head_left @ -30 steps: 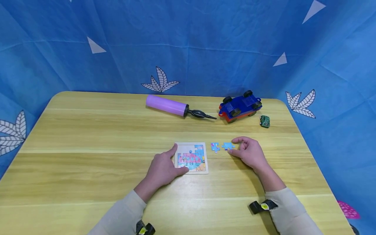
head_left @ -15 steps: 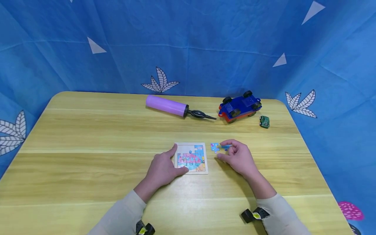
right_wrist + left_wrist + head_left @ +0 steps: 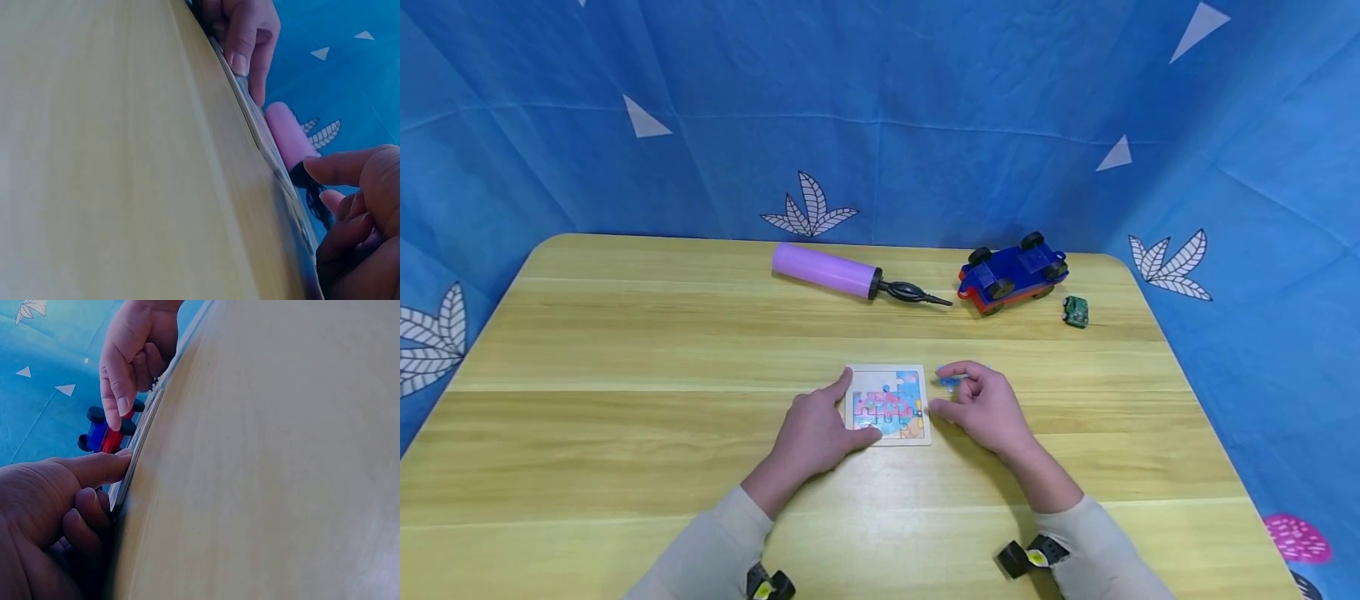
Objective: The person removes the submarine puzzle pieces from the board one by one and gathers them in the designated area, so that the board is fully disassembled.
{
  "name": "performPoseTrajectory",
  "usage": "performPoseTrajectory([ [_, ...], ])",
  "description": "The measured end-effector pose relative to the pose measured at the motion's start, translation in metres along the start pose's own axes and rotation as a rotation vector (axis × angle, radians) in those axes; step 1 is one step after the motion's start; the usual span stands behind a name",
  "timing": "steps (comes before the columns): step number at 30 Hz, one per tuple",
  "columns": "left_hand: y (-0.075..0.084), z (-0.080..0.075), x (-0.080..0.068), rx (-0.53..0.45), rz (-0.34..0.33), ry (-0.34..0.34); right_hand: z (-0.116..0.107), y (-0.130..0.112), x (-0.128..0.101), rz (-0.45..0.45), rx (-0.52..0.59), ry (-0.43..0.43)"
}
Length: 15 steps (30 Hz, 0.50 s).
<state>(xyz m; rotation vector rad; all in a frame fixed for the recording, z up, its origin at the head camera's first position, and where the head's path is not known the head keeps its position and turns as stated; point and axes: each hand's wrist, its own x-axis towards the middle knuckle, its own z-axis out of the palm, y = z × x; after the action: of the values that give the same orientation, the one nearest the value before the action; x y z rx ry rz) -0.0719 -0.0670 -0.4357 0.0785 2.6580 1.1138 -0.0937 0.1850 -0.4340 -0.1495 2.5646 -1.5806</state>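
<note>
flat square puzzle board (image 3: 888,403), wooden table (image 3: 625,400)

We find the desk (image 3: 625,400) bare to the left and on the near side of the puzzle board (image 3: 888,403), giving open passage. The left hand (image 3: 817,433) blocks the board's left edge, the right hand (image 3: 985,406) its right. Along the far edge, pump (image 3: 827,269), toy car (image 3: 1012,269) and small green object (image 3: 1076,310) obstruct.

Square puzzle board (image 3: 888,403) lies flat; blue piece (image 3: 948,381) apparently beside it.
</note>
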Motion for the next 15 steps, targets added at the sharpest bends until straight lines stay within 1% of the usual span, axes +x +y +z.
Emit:
performPoseTrajectory([
  [5,0.002,-0.001,0.0,0.012,-0.015,-0.01,0.007,-0.004,0.002,-0.026,0.009,-0.028],
  [15,0.0,0.0,0.0,0.011,0.001,-0.009,0.022,-0.007,0.006,-0.061,0.006,-0.093],
])
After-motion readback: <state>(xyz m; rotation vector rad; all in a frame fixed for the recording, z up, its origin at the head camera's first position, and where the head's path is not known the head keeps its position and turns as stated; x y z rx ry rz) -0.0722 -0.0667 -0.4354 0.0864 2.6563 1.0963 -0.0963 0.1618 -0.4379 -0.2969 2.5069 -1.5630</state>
